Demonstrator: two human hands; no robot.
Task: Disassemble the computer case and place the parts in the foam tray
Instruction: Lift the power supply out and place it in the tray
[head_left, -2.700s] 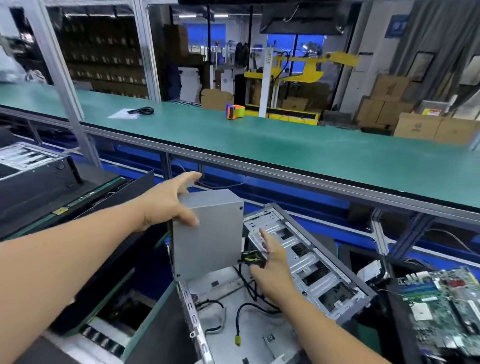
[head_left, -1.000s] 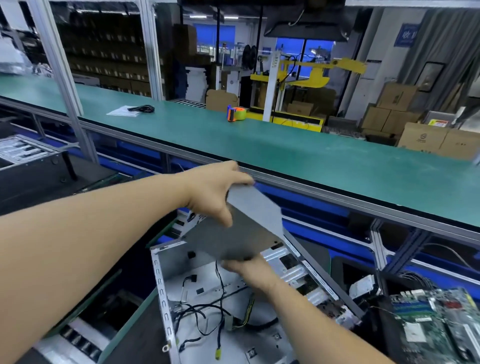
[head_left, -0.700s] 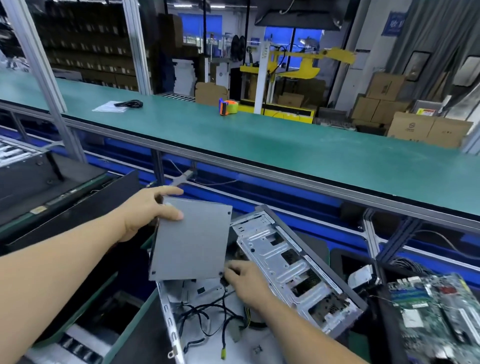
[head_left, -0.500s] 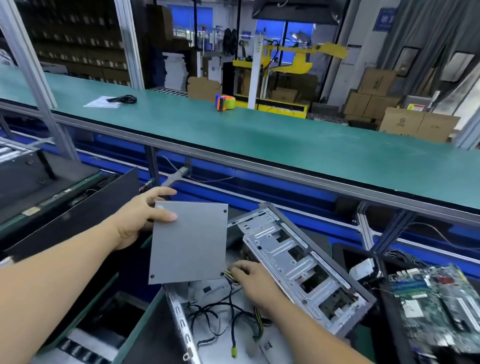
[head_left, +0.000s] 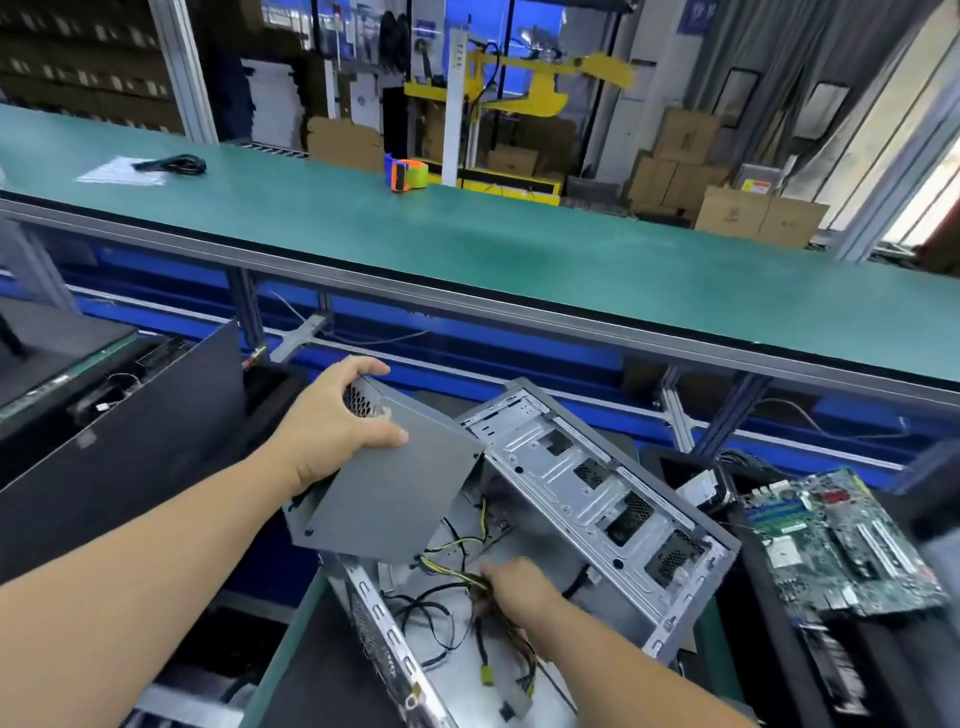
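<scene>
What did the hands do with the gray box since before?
The left hand kept holding the gray power supply and tilted it, lifted above the case. The right hand took hold of the cable bundle. The motherboard stayed put.

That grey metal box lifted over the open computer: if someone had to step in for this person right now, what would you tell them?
Left hand: grips the grey power supply box, held tilted above the open computer case.
Right hand: inside the case, fingers curled around the bundle of cables that hang from the box.
Done: the box is out of its mount, and a green circuit board already lies to the right of the case.
Left: free the cables from the case, then set the box down in the tray. Where it should go is not clear from this view.
</scene>
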